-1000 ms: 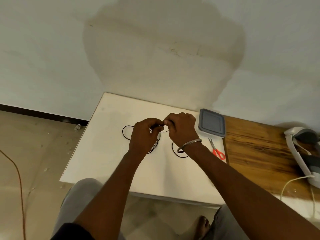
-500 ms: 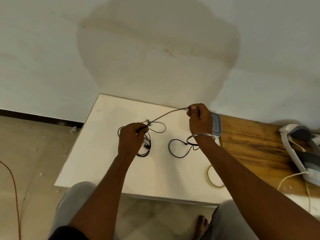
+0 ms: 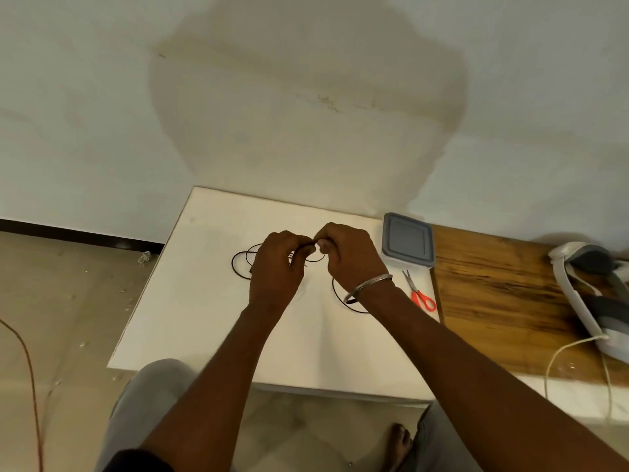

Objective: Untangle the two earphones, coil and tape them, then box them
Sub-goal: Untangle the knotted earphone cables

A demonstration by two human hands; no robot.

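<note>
View: one wide-angle camera, worn on your head.
Facing: forward and down, along your forearms to the grip, where your left hand (image 3: 277, 267) and right hand (image 3: 347, 257) meet on the earphone cable (image 3: 233, 264).
Nearness: close; the grip sits just below mid-frame.
Beyond the grip: the white board (image 3: 190, 301) and its far edge, then wall (image 3: 306, 114) filling the upper half.
Right of the grip: grey-lidded box (image 3: 406, 240), then wooden top (image 3: 493, 294).
Nearer you than the grip: your forearms, with floor (image 3: 68, 318) to the left.
</note>
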